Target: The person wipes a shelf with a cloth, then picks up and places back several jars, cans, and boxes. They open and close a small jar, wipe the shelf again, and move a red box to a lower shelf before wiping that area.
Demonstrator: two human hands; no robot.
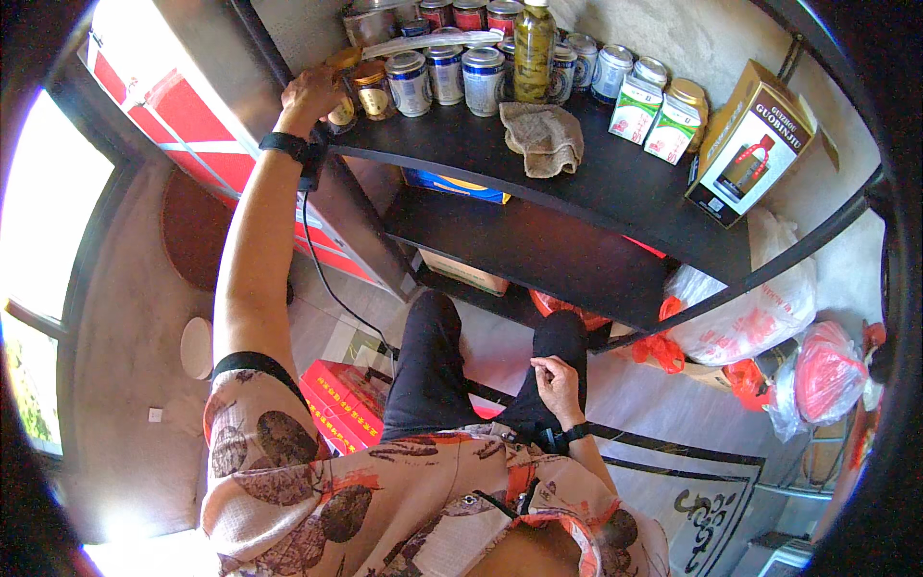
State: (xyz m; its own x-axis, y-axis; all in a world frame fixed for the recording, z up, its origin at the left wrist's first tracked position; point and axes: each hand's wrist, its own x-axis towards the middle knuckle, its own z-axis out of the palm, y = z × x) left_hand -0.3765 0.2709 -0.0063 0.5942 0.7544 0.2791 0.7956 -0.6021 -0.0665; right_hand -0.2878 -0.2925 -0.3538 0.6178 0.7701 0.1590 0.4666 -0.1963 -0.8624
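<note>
At the shelf's upper left, my left hand [310,96] grips a gold-lidded jar [340,113], its fingers partly hiding the lid. A second gold-lidded jar [374,96] stands just right of it, then several silver cans [411,88]. My right hand [556,387] rests by my right thigh, fingers loosely curled, with nothing visible in them.
The dark upper shelf [625,192] also bears a tall bottle [533,60], a folded cloth [540,139], milk cartons [635,111] and a printed box [750,149]. A lower shelf [519,250], plastic bags [735,308], a red box [341,404] and a dangling cable [327,298] surround my legs.
</note>
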